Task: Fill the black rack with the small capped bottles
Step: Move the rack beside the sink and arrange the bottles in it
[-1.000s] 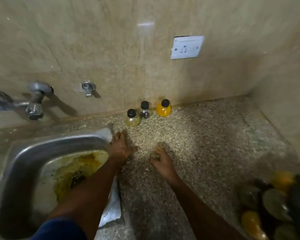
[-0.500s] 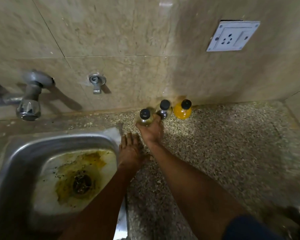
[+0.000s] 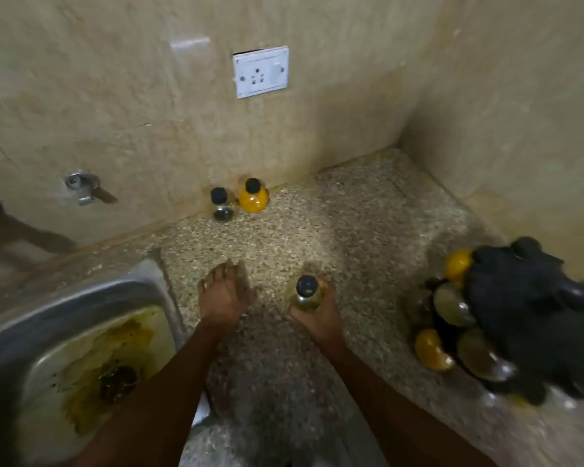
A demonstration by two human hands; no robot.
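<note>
Gone from the wall row of three, the pale capped bottle (image 3: 306,293) now rides in the right hand's (image 3: 319,315) grip above the worktop (image 3: 368,230) — bound, likely, for the black rack (image 3: 533,315) at right — while the left hand (image 3: 224,298) rests flat, fingers straight.

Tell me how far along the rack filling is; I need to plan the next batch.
Mostly done: the black rack on the right already holds several bottles, yellow and dark, though blur hides the exact count. In hand: the right hand grips a pale capped bottle above the counter, while the left hand rests open. Left: a clear bottle and a yellow bottle by the wall.
</note>
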